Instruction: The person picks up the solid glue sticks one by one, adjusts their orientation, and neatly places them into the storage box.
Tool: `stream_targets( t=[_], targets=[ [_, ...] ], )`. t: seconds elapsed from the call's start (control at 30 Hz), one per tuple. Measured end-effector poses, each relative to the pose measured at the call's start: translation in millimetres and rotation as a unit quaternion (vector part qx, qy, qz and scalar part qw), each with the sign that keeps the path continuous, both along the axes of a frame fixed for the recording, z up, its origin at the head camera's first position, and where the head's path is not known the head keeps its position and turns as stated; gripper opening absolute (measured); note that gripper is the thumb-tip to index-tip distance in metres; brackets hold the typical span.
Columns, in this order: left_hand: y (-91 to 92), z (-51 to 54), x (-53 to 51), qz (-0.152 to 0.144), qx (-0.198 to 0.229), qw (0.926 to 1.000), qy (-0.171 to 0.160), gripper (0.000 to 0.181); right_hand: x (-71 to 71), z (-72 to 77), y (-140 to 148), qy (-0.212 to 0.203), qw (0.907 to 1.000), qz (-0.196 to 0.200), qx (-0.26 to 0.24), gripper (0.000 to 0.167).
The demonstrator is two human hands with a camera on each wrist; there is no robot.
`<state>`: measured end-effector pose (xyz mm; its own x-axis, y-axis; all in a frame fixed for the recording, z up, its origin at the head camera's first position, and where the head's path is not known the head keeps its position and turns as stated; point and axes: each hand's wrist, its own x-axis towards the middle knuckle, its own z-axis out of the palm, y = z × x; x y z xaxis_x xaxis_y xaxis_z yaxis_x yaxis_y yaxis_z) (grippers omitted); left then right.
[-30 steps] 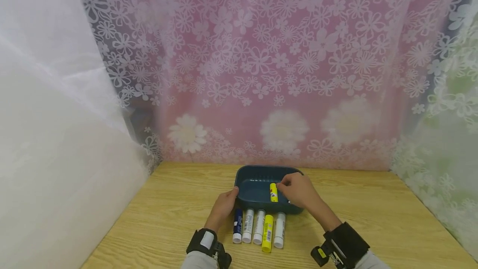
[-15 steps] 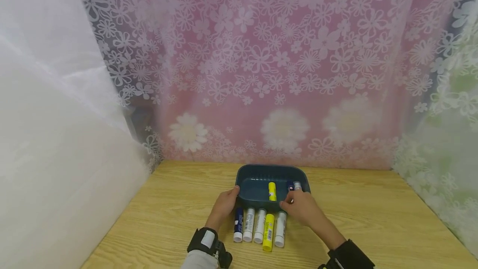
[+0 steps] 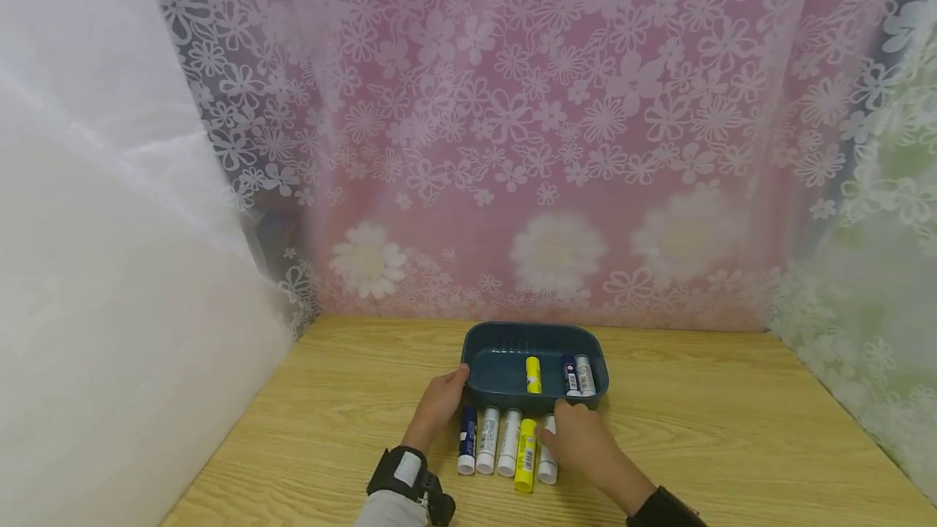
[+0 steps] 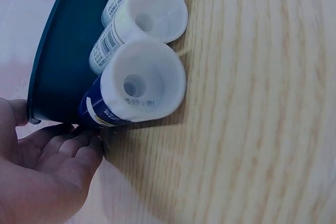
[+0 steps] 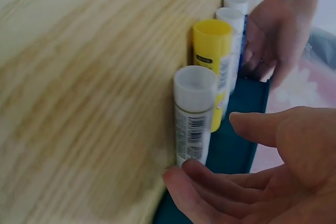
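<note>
Lying at lower centre of the head view, a bright yellow plastic tube (image 3: 525, 455) comes nearest. Just beside it, at the right end of the row, is the white cylindrical plastic tube with a printed label (image 3: 547, 472), partly hidden by the right hand (image 3: 586, 442). In the right wrist view that hand's thumb stands well away from its loosely bent fingers, the white tube between them and not gripped; whether a fingertip touches it I cannot tell.

A good pick-up would probably bring thumb and fingers onto opposite sides of the barrel, across its long axis, then lift straight up so the yellow neighbour does not roll. That axis runs nearly up the head frame, leaning slightly right at the top: one end points to the frame's lower edge, the other toward the tray.

Leftward in the row lie two more white tubes (image 3: 508, 443) (image 3: 487, 442) and a dark blue tube with a white end (image 3: 467, 439). Beyond, the left hand (image 3: 437, 401) pinches the near-left corner of the dark teal rectangular tray (image 3: 494, 368), which holds a shorter-looking yellow tube (image 3: 533, 376), a dark blue one (image 3: 569, 376) and a white one (image 3: 585, 376). Farthest, a pink flowered curtain (image 3: 468, 145) fills the upper frame.
</note>
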<state>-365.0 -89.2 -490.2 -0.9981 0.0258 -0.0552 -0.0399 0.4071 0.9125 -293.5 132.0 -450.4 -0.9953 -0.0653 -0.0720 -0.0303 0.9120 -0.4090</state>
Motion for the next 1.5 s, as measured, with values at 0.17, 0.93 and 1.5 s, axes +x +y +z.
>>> stream_targets(
  t=[0.17,0.93,1.5],
  targets=[
    [0.2,0.4,0.7,0.0,0.001,1.0,-0.002,0.062,0.4,-5.8,-1.9,-0.011,0.9998,-0.018,0.005,0.059],
    [0.0,0.5,-0.3,0.004,-0.001,1.0,-0.007,0.063,3.5,-9.5,3.4,0.023,0.9997,0.005,0.001,0.043],
    [1.1,-0.8,0.7,0.011,-0.005,0.9999,-0.009,0.065,5.8,-9.3,7.5,0.02,0.9997,0.012,0.002,0.026]
  ],
)
